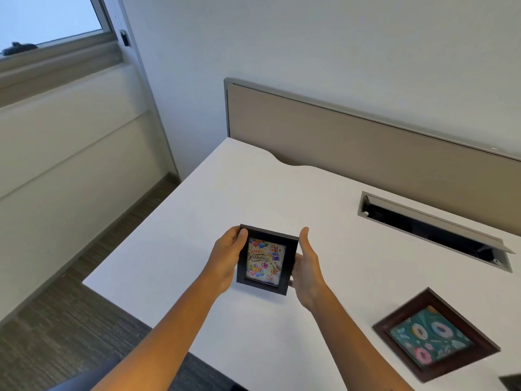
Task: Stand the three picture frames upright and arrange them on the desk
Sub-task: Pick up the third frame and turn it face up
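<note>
A small black frame with a "Happy Birthday" balloon picture (265, 260) is held above the white desk (197, 221), picture facing me. My left hand (225, 258) grips its left side, thumb on the upper left corner. My right hand (307, 266) holds its right side, fingers behind the frame. A dark brown frame with a donut picture (435, 334) lies flat on the desk at the lower right. Only the dark corner of a third object (511, 383) shows at the bottom right edge; I cannot tell what it is.
A beige divider panel (366, 153) runs along the desk's back edge. A grey cable tray with an open lid (434, 230) is set into the desk at the right. The desk's left edge drops to carpet (70, 320); a window sill is at the far left.
</note>
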